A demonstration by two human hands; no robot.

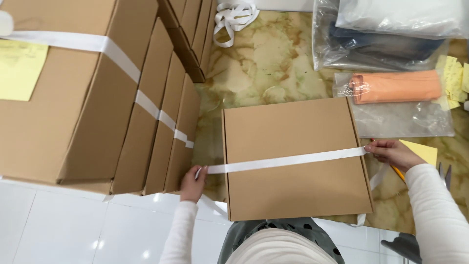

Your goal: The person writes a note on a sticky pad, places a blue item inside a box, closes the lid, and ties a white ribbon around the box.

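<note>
At far left a stack of plain brown corrugated boxes [97,98] is seen, at least four stepped edges counted, bound by one white flat strap [122,61] run diagonally across them. A pale yellow square note [19,68] is stuck on the top box, near its left edge. White glossy floor tiles [73,230] are seen below the stack.

The left hand [193,183] is closed in a narrow pinch on the left end of a white ribbon [286,160], just beside the left edge of a flat brown cardboard box [293,132]. This box is laid on a beige-green marbled surface [264,58], centre frame; matte, rectangular, lid shut. The ribbon is stretched taut across the box top, slightly slanted.

A loose coil of white ribbon [234,14] is seen at top centre.

The right hand [391,152] is pinched on the ribbon's right end at the box's right edge; a yellow pencil [398,172] appears to be held under it. A yellow paper [422,151] lies just beyond.

At upper right, clear plastic bags are stacked: one holding dark fabric [386,46], one holding a folded orange cloth [398,87]. Small yellow notes [454,80] are scattered at the right edge.
</note>
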